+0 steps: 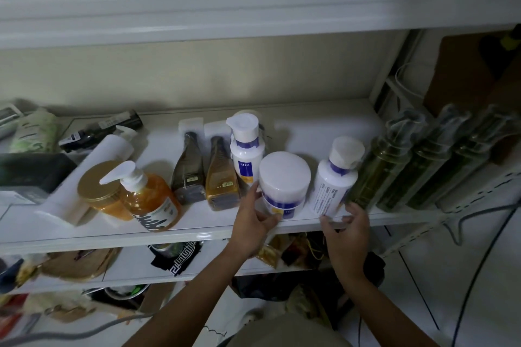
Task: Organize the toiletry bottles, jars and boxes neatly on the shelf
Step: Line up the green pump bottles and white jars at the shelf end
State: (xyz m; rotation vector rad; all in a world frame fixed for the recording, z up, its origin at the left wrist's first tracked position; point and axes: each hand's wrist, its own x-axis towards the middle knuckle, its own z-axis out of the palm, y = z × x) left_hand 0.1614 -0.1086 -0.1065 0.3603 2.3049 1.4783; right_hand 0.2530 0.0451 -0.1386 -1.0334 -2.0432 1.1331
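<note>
On the white shelf (197, 227) a white jar with a blue band (283, 183) stands near the front edge. My left hand (255, 222) holds its lower left side, thumb and fingers curled round the base. My right hand (348, 229) grips the bottom of a white bottle with a blue collar (337, 177), which leans a little to the right. A second white bottle of the same kind (246, 149) stands behind the jar. Two amber bottles (204, 172) stand left of it. Three green clear-cased bottles (414, 160) line the right end.
An orange pump bottle (149, 197), a gold-lidded jar (97, 187), a white box (87, 177), a dark bottle lying down (101, 129) and a green tube (35, 129) crowd the left part. Lower shelves (135, 262) hold clutter. Bare shelf lies behind the right bottle.
</note>
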